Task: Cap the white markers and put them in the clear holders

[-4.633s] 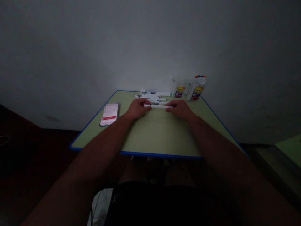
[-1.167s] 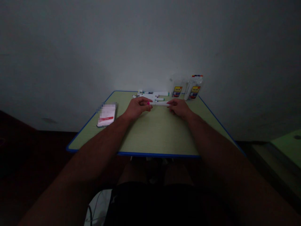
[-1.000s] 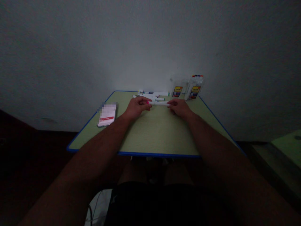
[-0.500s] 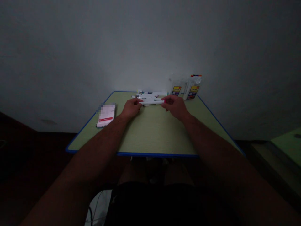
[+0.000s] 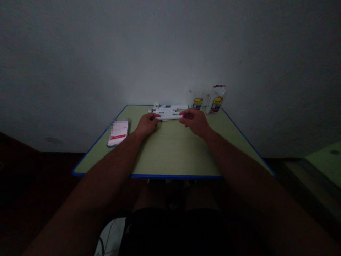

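Note:
A white marker (image 5: 170,117) with a pink end lies level between my two hands. My left hand (image 5: 147,125) pinches its plain left end between thumb and fingers. At the pink right end, the fingers of my right hand (image 5: 196,122) are closed on the marker. Just behind it, several more white markers (image 5: 166,110) lie in a loose pile at the back of the table, partly hidden by the held marker and my fingers.
A light green table (image 5: 170,153) with a blue edge stands against a grey wall (image 5: 165,49). On its left lies a phone (image 5: 118,133). At the back right stand a clear plastic case (image 5: 197,101) and another case (image 5: 217,101) with markers in it.
The view has shifted slightly. Both hands keep hold of the marker, whose pink end shows a little more clearly beside the right fingers.

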Motion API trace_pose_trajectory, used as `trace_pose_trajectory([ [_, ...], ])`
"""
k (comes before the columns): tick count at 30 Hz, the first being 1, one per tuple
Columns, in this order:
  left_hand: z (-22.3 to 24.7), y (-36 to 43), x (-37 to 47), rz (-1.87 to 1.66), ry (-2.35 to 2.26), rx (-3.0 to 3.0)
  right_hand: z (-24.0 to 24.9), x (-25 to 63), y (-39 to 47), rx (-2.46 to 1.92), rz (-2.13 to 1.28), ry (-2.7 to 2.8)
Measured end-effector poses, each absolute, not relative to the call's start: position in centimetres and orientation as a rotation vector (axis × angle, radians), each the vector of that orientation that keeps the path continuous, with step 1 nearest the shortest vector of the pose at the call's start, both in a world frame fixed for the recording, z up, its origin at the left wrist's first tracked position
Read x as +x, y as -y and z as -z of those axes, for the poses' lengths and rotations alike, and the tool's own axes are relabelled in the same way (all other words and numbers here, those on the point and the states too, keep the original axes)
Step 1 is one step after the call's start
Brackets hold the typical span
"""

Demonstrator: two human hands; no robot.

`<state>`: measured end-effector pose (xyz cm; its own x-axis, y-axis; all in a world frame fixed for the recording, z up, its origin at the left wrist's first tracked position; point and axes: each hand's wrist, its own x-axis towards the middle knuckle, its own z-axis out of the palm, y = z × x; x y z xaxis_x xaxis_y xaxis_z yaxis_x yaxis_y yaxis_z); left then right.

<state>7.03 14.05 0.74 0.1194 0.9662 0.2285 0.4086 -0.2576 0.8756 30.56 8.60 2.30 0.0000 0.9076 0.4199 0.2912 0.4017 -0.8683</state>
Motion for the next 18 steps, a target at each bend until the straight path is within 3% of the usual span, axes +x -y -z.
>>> trace_pose_trajectory([
  [18, -0.83, -14.09, 7.11, -1.103, -1.376, 1.795, -2.1, 30.86, -8.76, -1.111, -0.64, 1.535],
])
